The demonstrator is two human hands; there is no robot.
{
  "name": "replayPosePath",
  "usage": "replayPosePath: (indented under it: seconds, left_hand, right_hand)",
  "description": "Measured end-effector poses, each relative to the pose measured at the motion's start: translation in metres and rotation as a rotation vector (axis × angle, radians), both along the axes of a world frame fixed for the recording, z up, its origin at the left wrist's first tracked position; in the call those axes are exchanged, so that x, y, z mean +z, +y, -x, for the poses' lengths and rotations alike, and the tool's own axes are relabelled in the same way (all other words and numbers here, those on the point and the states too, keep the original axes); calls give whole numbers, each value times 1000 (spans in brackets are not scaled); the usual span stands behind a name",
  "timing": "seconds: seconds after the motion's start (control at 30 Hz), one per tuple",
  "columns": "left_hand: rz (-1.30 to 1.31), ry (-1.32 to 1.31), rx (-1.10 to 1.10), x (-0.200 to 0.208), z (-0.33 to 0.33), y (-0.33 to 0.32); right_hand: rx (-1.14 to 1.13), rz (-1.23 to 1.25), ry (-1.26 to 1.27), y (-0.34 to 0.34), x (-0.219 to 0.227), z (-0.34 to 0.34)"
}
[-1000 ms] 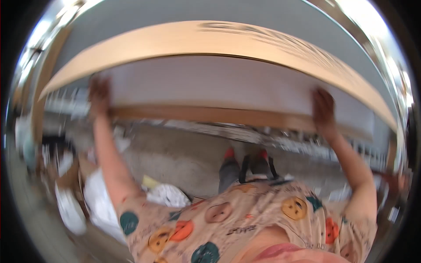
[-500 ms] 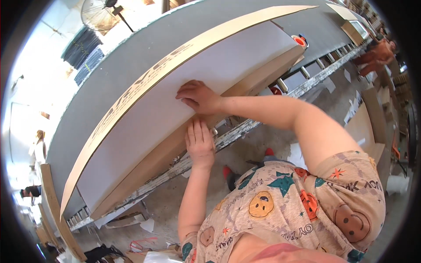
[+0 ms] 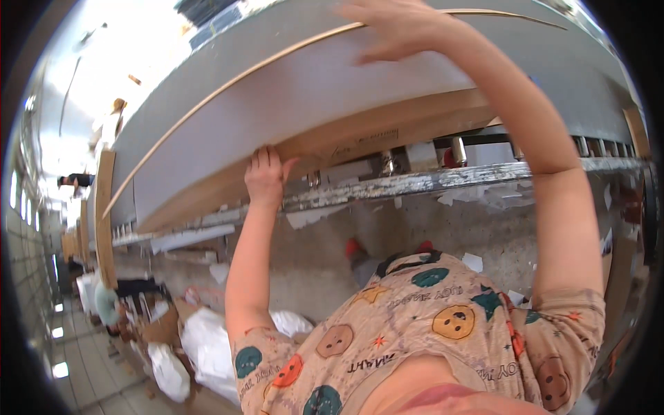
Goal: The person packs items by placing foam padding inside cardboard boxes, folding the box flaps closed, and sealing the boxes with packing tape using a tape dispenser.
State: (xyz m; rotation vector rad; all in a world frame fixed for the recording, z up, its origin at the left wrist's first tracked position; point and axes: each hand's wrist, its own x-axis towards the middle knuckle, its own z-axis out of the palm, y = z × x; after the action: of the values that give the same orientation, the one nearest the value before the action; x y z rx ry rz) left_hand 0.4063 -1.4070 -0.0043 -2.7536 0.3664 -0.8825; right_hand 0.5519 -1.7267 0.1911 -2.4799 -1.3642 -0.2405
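A long cardboard box [image 3: 373, 133] lies along the near side of the grey worktable, its near brown side facing me. Inside it is a broad white surface [image 3: 290, 97]; I cannot tell whether it is a panel or a lining. The raised far flap [image 3: 228, 92] is seen nearly edge-on. My left hand [image 3: 264, 178] rests on the near side of the box, fingers extended over its upper edge and thumb apart. Reaching across to the far flap, my right hand [image 3: 401, 29] is blurred, with fingers spread and holding nothing visible; whether it touches the flap is unclear.
The grey tabletop [image 3: 564, 90] runs behind the box. Metal rollers [image 3: 459, 152] and a worn rail [image 3: 429, 181] line its near edge. Paper scraps [image 3: 311, 216] litter the floor. A wooden post [image 3: 104, 214] and white bags [image 3: 214, 353] stand to the left, with people farther off.
My right hand has moved from the white surface up to the far flap. My left hand has shifted left along the near side. The flap now appears more upright, and the view has turned.
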Motion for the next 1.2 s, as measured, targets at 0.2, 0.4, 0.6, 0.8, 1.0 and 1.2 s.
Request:
replayPosePath:
  seconds: [0.2,0.4,0.6,0.8,1.0,1.2]
  left_hand:
    - [69,51,64,26,2,-1]
    - [184,-79,281,16,23,-34]
    - [214,-48,-223,48,-41,-140]
    - [209,129,-307,22,-59,-129]
    - [287,89,-305,20,-62,-143]
    - [360,78,-269,-4,-64,-185]
  right_hand:
    - [-94,237,-286,-34,-145,45]
    - [-110,142,-356,-22,-168,50]
    - [-132,159,-384,-15,-171,51]
    - [-44,-54,196,-26,-130,40]
    - [-454,-204,-52,-43,-134,-18]
    - [-504,49,-78,-31,-171,-45]
